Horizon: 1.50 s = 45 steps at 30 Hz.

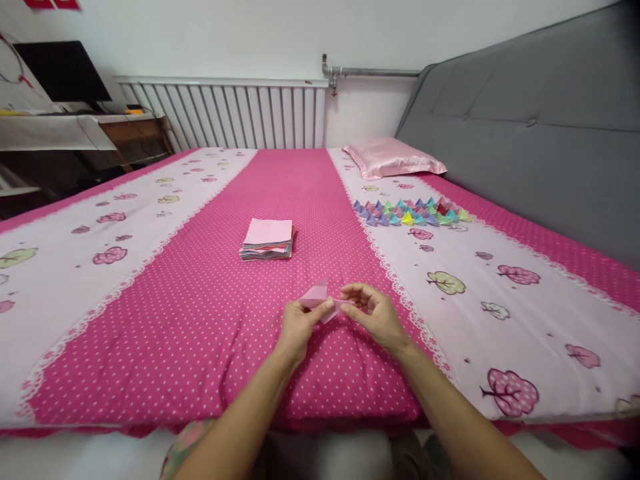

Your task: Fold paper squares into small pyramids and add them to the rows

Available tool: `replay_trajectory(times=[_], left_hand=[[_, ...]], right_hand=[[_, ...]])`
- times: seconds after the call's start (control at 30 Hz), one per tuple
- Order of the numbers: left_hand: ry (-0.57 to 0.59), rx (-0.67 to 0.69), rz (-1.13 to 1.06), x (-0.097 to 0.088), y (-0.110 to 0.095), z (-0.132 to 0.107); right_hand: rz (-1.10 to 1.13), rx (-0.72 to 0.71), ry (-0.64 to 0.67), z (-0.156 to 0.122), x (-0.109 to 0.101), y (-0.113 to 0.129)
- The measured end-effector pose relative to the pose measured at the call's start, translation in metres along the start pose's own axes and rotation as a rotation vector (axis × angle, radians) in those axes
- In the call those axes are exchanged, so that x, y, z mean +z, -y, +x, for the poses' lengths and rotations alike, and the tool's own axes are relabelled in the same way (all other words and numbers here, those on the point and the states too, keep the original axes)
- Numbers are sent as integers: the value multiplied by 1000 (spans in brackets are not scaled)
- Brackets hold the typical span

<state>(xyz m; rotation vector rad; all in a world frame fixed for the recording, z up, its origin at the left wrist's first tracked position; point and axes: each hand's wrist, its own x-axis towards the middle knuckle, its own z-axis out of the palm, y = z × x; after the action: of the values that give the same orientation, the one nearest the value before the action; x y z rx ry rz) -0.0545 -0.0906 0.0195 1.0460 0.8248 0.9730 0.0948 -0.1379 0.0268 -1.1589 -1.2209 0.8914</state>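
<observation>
Above the near part of the bed, a piece of folded pink paper [315, 294] with pointed flaps is held up between my hands. My left hand [299, 328] pinches it with the thumb on top. From the other side, my right hand [376, 316] has its thumb and curled fingers around the paper's right tip; how firmly it grips is partly hidden. Just beyond my left hand lies a stack of square paper sheets [269, 233], pink on top with mixed colours below.
Rows of small folded paper pieces [407, 218] in several colours sit on the right of the bedspread [210, 313]. A pink pillow [393, 159] lies behind them, by the grey headboard [520, 127]. A radiator [235, 115] and a desk with a monitor [65, 72] stand beyond.
</observation>
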Motion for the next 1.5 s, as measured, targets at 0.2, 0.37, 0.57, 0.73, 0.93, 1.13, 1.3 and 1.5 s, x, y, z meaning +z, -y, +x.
replay_trajectory(times=[0.2,0.37,0.57,0.73,0.93,1.13,1.3,1.5], left_hand=[[44,-27,-16,1,-2,-3],[32,-26,13,-5,-12,-2],[11,-35,22,-4,-10,-1],[-34,-14,-34,-3,-6,2],[-20,30,28,-3,-6,1],[-23,61,73,-2,-10,-2],[-24,80,87,-2,-12,-1],[-47,70,95,-2,-13,-1]], right_hand=[[86,61,-14,3,10,-2],[123,79,-56,4,5,-1],[87,-3,-92,4,3,-5],[-77,-78,-86,5,1,-1],[-221,-148,-62,3,0,5],[-218,-118,-52,1,1,6],[-214,-114,-33,1,0,6],[-206,-136,-24,2,0,3]])
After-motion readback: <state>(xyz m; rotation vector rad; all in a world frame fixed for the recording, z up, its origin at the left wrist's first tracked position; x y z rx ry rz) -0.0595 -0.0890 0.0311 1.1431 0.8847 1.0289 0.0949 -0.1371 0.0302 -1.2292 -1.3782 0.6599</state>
